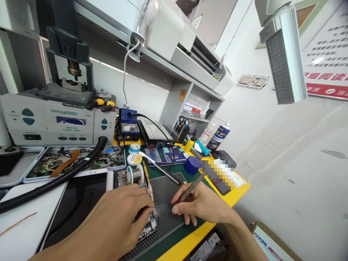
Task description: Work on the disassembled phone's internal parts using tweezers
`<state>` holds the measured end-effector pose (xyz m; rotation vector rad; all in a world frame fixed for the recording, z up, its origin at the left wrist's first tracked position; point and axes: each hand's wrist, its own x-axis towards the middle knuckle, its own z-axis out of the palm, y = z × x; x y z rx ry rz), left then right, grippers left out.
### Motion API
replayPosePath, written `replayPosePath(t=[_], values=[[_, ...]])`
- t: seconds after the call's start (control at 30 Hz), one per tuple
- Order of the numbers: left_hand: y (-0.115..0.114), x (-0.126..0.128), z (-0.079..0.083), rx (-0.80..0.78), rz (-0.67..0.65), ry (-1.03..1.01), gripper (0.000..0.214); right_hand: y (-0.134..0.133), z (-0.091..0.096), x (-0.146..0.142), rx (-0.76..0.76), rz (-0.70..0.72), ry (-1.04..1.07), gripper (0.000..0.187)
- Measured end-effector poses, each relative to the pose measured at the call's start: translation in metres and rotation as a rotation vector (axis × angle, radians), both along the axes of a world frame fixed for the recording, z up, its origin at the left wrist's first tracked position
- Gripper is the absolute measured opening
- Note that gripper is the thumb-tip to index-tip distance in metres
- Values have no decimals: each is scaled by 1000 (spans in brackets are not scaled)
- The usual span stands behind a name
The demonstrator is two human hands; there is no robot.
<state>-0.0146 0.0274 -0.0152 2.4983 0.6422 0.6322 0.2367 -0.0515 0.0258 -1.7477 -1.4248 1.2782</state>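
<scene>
My right hand (201,203) grips a pair of dark grey tweezers (191,187) with a row of holes along the side. It is over the perforated mat (168,195), and the tweezers' back end slants up to the right. My left hand (119,214) is closed, thumb and forefinger together at the edge of an opened phone (150,229) with bare inner parts. Whatever those fingers pinch is hidden. Much of the phone lies behind this hand. A solder wire spool (135,174) and a brush with a yellowish handle (146,174) are just beyond it.
A soldering station (51,119) and a tray of circuit boards (95,159) stand at the left. A black hose (89,159) crosses above a tablet (81,199). A white-tipped black tool (160,167) lies across the mat. Near the right hand sits a blue round container (191,165).
</scene>
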Motion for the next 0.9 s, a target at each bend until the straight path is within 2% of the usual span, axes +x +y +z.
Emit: replayPosePath(t=[0.1, 0.2, 0.3, 0.47, 0.57, 0.73, 0.9], values=[[0, 0, 3, 12, -10, -21, 33, 4, 4, 8, -19, 51, 35, 49], [0, -1, 4, 19, -19, -37, 34, 6, 3, 8, 93, -8, 23, 37], [0, 0, 3, 23, -19, -60, 33, 3, -1, 0, 191, -46, 59, 38], [0, 0, -3, 31, -21, -104, 32, 1, -8, -13, 162, 78, 207, 51], [0, 1, -3, 32, -23, -118, 33, 2, -15, -19, 187, 115, 238, 50], [1, 2, -2, 26, -15, -132, 30, -6, -30, -31, 291, 93, 183, 39], [1, 1, -1, 31, -20, -140, 29, -16, -32, -36, 380, 129, 56, 44]])
